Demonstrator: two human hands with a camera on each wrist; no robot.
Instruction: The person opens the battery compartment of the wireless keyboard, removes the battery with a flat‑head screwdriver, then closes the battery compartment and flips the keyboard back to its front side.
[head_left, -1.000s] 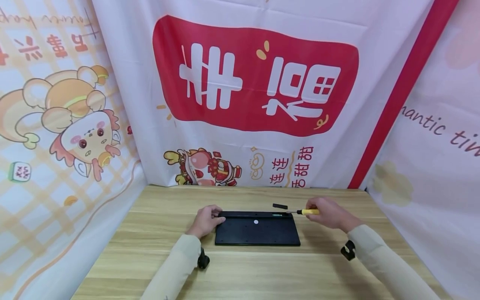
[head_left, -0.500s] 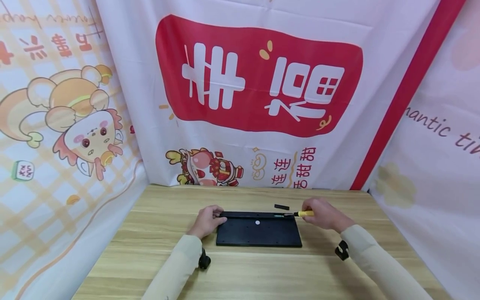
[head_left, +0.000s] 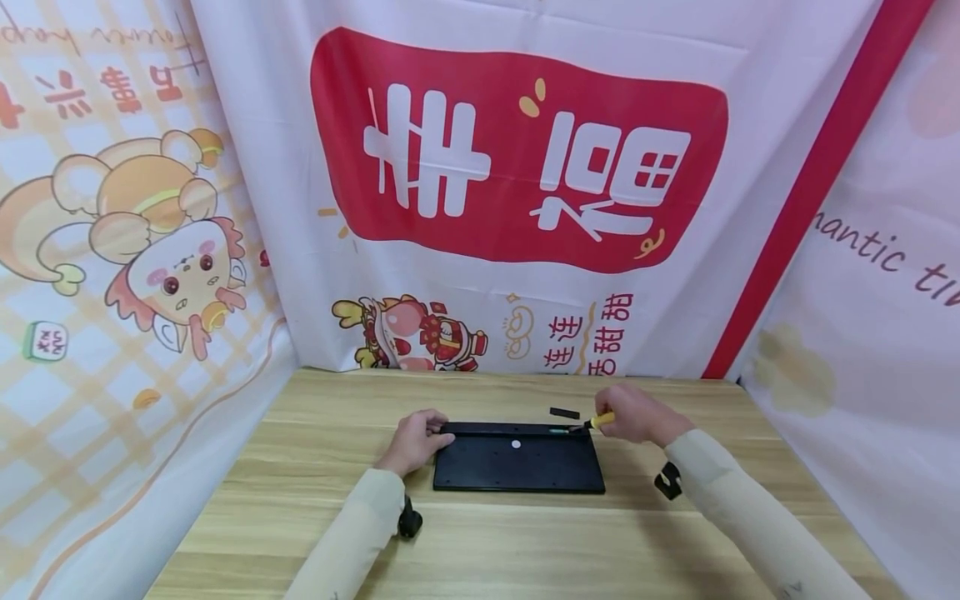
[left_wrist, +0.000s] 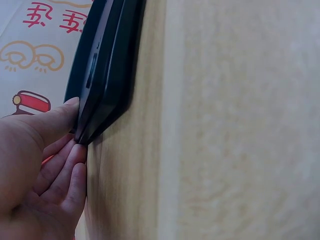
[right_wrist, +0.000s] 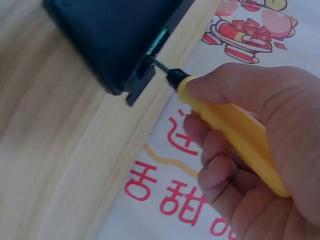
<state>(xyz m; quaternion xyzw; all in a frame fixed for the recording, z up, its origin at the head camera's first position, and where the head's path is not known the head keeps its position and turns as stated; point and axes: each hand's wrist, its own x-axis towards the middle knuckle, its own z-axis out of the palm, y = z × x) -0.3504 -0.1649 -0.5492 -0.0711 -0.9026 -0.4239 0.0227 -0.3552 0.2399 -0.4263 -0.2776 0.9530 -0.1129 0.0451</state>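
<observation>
A black keyboard (head_left: 517, 467) lies underside up on the table, with a round white sticker on it. Near its far right corner, a battery compartment is uncovered and a green battery (head_left: 558, 431) shows inside. My left hand (head_left: 414, 440) grips the far left corner, thumb on top and fingers at the edge, as the left wrist view shows. In my right hand (head_left: 633, 414) is a screwdriver with a yellow handle (right_wrist: 235, 132). Its thin metal tip reaches into the compartment at the battery's end; exact contact is too small to tell.
A small black battery cover (head_left: 564, 412) lies just beyond the keyboard's far edge. The wood-grain table (head_left: 495, 542) ends at a printed cloth (head_left: 510, 325) at the back, and more printed cloth stands at both sides.
My right hand has moved left, and the screwdriver now tilts more steeply, with its tip a little further along in the compartment. My left hand keeps its grip on the keyboard.
</observation>
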